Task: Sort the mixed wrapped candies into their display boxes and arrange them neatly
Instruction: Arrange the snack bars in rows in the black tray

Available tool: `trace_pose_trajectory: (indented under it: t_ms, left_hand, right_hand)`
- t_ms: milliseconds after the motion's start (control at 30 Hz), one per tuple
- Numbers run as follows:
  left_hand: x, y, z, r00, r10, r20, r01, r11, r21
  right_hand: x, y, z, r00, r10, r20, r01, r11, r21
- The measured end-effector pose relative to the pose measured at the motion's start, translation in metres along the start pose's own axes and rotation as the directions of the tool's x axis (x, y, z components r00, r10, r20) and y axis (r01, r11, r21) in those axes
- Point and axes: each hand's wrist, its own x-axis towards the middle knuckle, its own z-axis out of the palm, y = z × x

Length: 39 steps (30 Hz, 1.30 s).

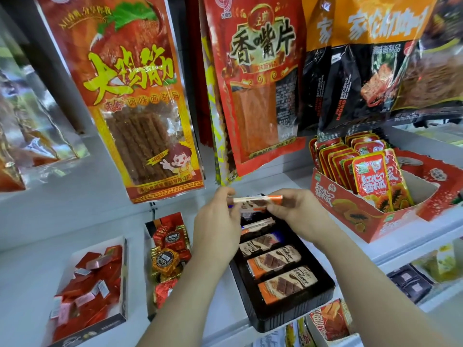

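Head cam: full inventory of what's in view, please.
held bar: one, orange and brown, between both hands above the tray
black tray: one, black, shelf centre
tray bars: about five showing, brown with orange ends, one with a blue end, in the tray
foil candies: many, red and gold, in the middle box
red candies: many, red, in the white box, far left
sachet carton: one, red, right, holds upright sachets
hanging bags: several, red, orange, black, above
left hand: pinches the bar's left end
right hand: pinches its right end
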Motion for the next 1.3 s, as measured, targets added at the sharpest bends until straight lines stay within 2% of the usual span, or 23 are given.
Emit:
trace_pose_trajectory:
  t_ms: [67, 133, 267, 367, 500, 700, 800, 900, 1033, 1133, 1300]
  left_hand:
    - [-0.001, -0.002, 0.007, 0.995, -0.028, 0.092, 0.021, 0.997, 0.078]
    - [-0.004, -0.003, 0.015, 0.980, -0.015, 0.196, -0.023, 0.981, 0.190]
    - [-0.007, 0.002, 0.025, 0.941, -0.020, 0.339, -0.096, 0.942, 0.322]
    - [-0.006, 0.010, 0.030, 0.916, -0.079, 0.393, -0.086, 0.920, 0.383]
    - [-0.003, 0.019, 0.035, 0.917, -0.126, 0.379, -0.033, 0.922, 0.386]
    - [-0.001, 0.016, 0.035, 0.955, -0.109, 0.277, 0.062, 0.983, 0.171]
    - [0.001, 0.013, 0.030, 0.972, -0.120, 0.200, 0.130, 0.991, -0.037]
    - [0.005, 0.010, 0.017, 0.976, -0.171, 0.131, 0.201, 0.943, -0.264]
    - [0.002, 0.008, 0.002, 0.958, -0.221, 0.184, 0.283, 0.840, -0.463]
    - [-0.004, 0.012, -0.003, 0.950, -0.227, 0.217, 0.311, 0.775, -0.550]
    - [-0.008, 0.016, 0.001, 0.926, -0.270, 0.263, 0.377, 0.655, -0.655]
  right_hand:
    - [0.000, 0.003, -0.009, 0.997, 0.041, -0.069, -0.040, 0.999, 0.007]
    - [-0.001, 0.007, -0.014, 0.985, 0.102, -0.140, -0.097, 0.994, 0.044]
    - [-0.004, 0.008, -0.014, 0.970, 0.205, -0.132, -0.174, 0.962, 0.212]
    - [-0.006, 0.009, -0.010, 0.965, 0.249, -0.085, -0.210, 0.923, 0.323]
    - [-0.008, 0.005, -0.004, 0.954, 0.288, -0.078, -0.238, 0.893, 0.382]
    - [-0.010, 0.004, -0.007, 0.954, 0.287, -0.088, -0.233, 0.893, 0.386]
    - [-0.011, 0.001, -0.011, 0.954, 0.282, -0.100, -0.206, 0.862, 0.462]
    - [-0.011, 0.001, -0.014, 0.955, 0.272, -0.117, -0.181, 0.850, 0.494]
    - [-0.012, 0.000, -0.015, 0.960, 0.259, -0.103, -0.179, 0.856, 0.485]
    - [-0.014, -0.007, -0.014, 0.970, 0.230, -0.081, -0.169, 0.875, 0.454]
    - [-0.021, -0.016, -0.010, 0.979, 0.176, 0.104, -0.204, 0.891, 0.405]
